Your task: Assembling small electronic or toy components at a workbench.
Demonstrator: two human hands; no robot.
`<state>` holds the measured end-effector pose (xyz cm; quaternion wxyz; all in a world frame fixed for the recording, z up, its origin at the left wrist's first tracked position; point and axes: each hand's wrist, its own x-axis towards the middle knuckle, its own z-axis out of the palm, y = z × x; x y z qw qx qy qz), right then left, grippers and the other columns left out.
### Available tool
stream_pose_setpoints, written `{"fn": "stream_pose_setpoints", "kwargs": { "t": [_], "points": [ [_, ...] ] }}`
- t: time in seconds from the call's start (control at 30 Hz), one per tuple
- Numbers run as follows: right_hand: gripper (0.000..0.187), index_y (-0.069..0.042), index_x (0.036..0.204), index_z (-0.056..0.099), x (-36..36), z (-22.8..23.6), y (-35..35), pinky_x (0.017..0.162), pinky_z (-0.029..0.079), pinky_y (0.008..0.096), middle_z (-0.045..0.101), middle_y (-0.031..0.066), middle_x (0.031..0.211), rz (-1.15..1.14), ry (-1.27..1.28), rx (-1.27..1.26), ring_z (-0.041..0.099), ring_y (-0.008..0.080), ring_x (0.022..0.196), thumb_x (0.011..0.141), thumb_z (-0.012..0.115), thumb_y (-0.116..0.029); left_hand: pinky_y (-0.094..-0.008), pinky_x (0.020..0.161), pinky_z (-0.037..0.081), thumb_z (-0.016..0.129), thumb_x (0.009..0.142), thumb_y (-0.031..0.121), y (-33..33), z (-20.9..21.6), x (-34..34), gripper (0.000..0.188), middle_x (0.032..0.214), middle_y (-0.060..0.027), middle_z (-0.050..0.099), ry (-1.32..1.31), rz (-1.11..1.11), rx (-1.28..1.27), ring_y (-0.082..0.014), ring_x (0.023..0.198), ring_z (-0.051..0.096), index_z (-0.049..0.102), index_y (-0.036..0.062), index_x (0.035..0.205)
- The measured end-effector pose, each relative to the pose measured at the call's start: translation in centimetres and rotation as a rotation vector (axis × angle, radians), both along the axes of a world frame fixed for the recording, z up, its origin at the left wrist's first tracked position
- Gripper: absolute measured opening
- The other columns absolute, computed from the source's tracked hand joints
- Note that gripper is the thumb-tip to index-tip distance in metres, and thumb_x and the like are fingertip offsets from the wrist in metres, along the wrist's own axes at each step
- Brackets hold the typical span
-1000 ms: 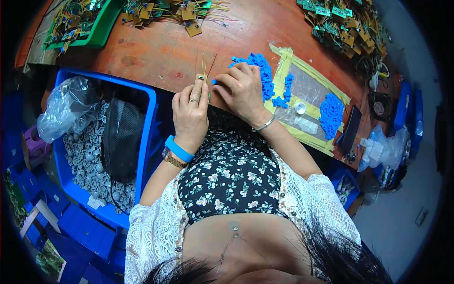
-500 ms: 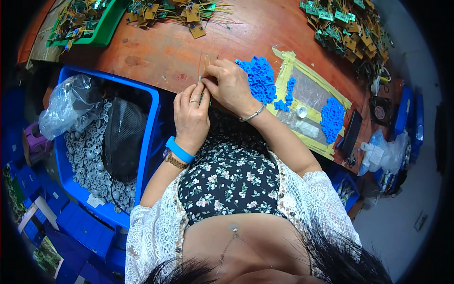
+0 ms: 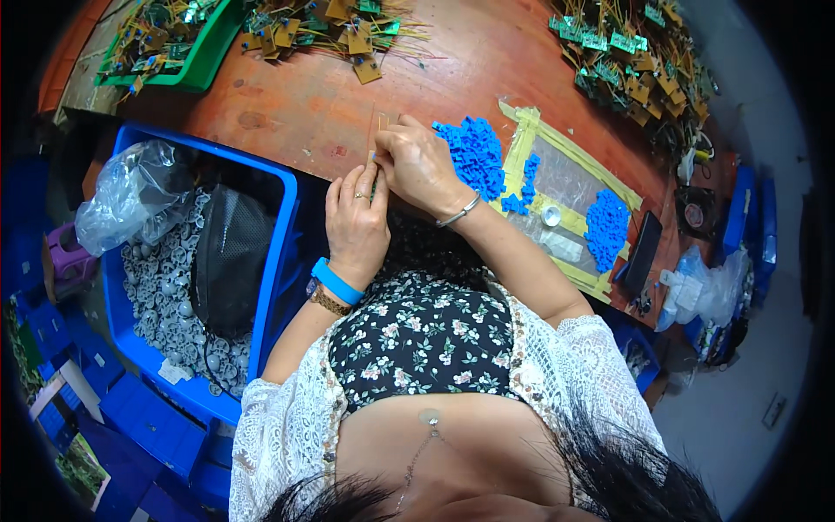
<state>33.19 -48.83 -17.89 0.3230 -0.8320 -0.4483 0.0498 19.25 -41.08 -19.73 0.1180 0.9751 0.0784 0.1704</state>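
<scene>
Close together at the table's near edge, my hands work on one small piece. My left hand (image 3: 358, 224) is closed, its thumb and fingers pinching what looks like a small circuit board (image 3: 375, 185); only a greenish sliver shows. Thin wires (image 3: 374, 130) stick up past the fingertips. Bent over its upper end, my right hand (image 3: 424, 170) has its fingers pinched together, and whatever sits in that pinch is hidden. Just right of this hand lies a heap of small blue plastic parts (image 3: 474, 157).
Wired circuit boards (image 3: 358, 39) pile up at the back, in a green tray (image 3: 204, 65) and at far right (image 3: 622, 52). Yellow-taped plastic sheet (image 3: 570, 174) bears a small round cup (image 3: 551, 215) and more blue parts (image 3: 606, 228). A blue bin (image 3: 291, 187) of grey parts stands left.
Both hands have shifted slightly toward me, with the right fingers now bent further over the piece. A blue spot seen between the fingertips before is now hidden. The whole view has moved slightly.
</scene>
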Motion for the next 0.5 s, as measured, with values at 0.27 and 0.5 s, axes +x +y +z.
{"fn": "stream_pose_setpoints", "kwargs": {
  "t": [0.27, 0.5],
  "points": [
    [0.011, -0.004, 0.077, 0.068, 1.4, -0.4, -1.3, 0.072, 0.052, 0.0438, 0.067, 0.0119, 0.082, 0.076, -0.021, 0.128, 0.063, 0.0322, 0.085, 0.077, 0.075, -0.013, -0.0437, 0.096, 0.049, 0.059, 0.084, 0.0, 3.1, 2.3, 0.7, 0.034, 0.117, -0.0139, 0.068, -0.01, -0.08, -0.297, -0.0318, 0.111, 0.062, 0.07, 0.0037, 0.116],
    [0.043, -0.006, 0.122, 0.067, 1.6, -0.3, -5.5, 0.105, 0.046, 0.0446, 0.061, 0.0171, 0.133, -0.058, -0.262, -0.045, 0.056, 0.0349, 0.125, 0.082, 0.075, -0.016, -0.0444, 0.097, 0.049, 0.064, 0.095, 0.019, 24.3, 13.8, 14.5, 0.033, 0.124, -0.0223, 0.065, -0.719, 0.364, 0.586, -0.039, 0.111, 0.062, 0.066, -0.0009, 0.121]
  ]
}}
